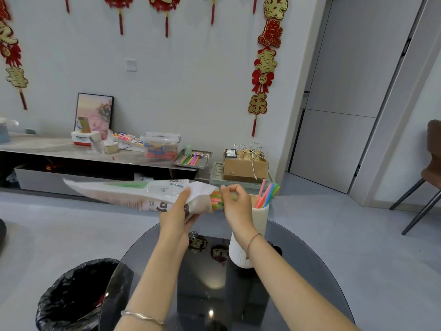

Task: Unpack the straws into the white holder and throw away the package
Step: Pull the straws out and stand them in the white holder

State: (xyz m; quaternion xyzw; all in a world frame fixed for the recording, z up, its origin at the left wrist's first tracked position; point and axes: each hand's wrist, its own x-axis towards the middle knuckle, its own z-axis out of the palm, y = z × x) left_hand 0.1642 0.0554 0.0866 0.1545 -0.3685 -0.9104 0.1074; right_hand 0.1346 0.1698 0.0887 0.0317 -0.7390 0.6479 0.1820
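My left hand (175, 215) grips a long white plastic straw package (133, 193) held level above the dark glass table, its open end pointing right. Coloured straw ends (216, 199) stick out of that opening, and my right hand (235, 205) pinches them with curled fingers. Just right of my right hand stands the white ribbed holder (241, 252), partly hidden by my right wrist. Several pink, blue and green straws (266, 195) stand inside it.
A bin lined with a black bag (78, 297) stands on the floor at the lower left of the round glass table (214, 295). A low cabinet with boxes and a tray of straws (192, 158) runs along the far wall. A chair (429, 177) is at the right.
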